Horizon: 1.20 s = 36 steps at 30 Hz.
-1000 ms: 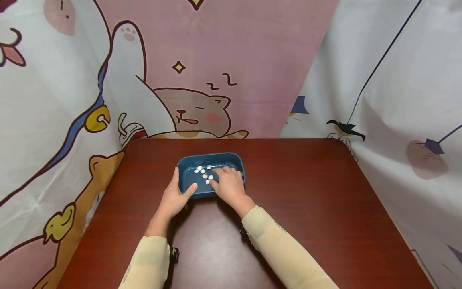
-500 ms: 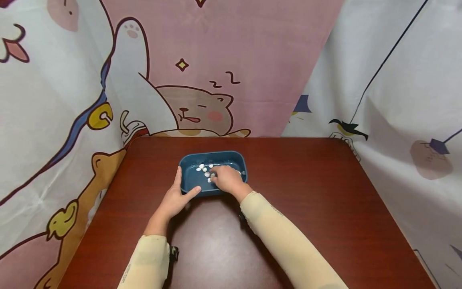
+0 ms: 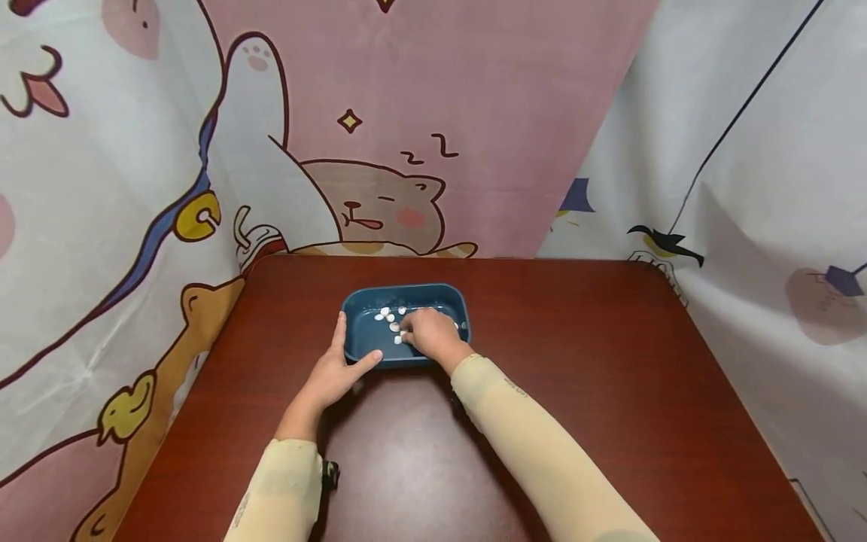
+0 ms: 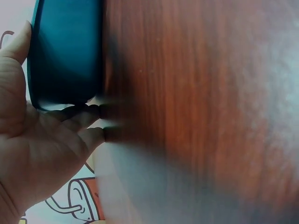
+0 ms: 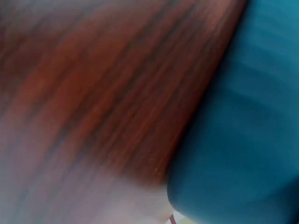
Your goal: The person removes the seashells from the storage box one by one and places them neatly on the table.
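Note:
A dark blue rectangular tray [image 3: 362, 337] sits toward the far side of the table. Several small white pebble-like pieces [image 3: 385, 311] lie scattered on its floor. My left hand [image 3: 332, 376] holds the tray's left end, thumb along the front rim and fingers on the end wall. The left wrist view shows those fingers around the end of the tray [image 4: 65, 56]. My right hand [image 3: 436, 331] reaches into the right half, fingers bent down beside a white piece [image 3: 397, 340]; I cannot tell whether it pinches one. Only the tray's outer wall [image 5: 243, 126] shows in the right wrist view.
The glossy red-brown table [image 3: 576, 391] extends around the tray. Behind it and at both sides hangs a cartoon-printed cloth [image 3: 508, 113], close to the table's edges.
My right hand's thumb and forefinger, spread apart a second ago, have drawn close together among the white pieces. The left hand keeps its hold. The whole view has shifted slightly.

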{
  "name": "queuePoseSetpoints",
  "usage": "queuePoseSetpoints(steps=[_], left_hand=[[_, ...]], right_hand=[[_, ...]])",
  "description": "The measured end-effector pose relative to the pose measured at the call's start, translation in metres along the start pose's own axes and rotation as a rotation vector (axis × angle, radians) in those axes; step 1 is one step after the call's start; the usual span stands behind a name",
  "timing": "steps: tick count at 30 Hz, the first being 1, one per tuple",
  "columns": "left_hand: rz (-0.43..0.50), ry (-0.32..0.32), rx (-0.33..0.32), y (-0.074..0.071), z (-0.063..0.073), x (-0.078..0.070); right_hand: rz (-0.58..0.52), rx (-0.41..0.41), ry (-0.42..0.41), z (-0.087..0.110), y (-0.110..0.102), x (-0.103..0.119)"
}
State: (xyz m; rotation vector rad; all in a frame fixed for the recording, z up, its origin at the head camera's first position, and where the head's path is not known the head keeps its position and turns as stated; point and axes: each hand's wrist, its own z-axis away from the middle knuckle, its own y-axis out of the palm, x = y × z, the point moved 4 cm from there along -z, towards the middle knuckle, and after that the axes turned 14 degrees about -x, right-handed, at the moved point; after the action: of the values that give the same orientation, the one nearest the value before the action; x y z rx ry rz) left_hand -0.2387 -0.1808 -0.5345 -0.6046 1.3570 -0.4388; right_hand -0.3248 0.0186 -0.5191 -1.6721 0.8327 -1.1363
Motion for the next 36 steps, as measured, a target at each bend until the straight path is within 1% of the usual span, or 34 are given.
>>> queuePoseSetpoints(steps=[3, 8, 16, 18, 27, 32, 36], left_hand=[[-0.001, -0.004, 0.003, -0.0002, -0.0012, -0.002], [0.005, -0.013, 0.003, -0.001, -0.0021, -0.0016], [0.024, -0.017, 0.011, -0.0016, 0.0005, 0.0008], [0.027, -0.016, 0.011, -0.002, 0.0009, 0.0011], [0.03, 0.001, -0.002, -0.0039, -0.0002, 0.001], [0.044, 0.002, -0.003, -0.0041, 0.0, -0.0024], [0.045, 0.003, 0.0, -0.0025, 0.0006, -0.0011]], right_hand=[[0.007, -0.007, 0.008, -0.0016, -0.0009, -0.0008], [0.017, -0.013, -0.001, -0.0033, -0.0015, 0.0018], [-0.004, 0.009, 0.029, -0.0024, -0.0002, 0.0034], [-0.007, 0.015, 0.024, -0.002, 0.0005, 0.0033], [-0.033, 0.029, -0.039, -0.0051, 0.0039, 0.0025], [-0.029, 0.063, -0.071, -0.0089, 0.0051, -0.0007], [-0.029, 0.108, -0.097, -0.0105, 0.0054, -0.0031]])
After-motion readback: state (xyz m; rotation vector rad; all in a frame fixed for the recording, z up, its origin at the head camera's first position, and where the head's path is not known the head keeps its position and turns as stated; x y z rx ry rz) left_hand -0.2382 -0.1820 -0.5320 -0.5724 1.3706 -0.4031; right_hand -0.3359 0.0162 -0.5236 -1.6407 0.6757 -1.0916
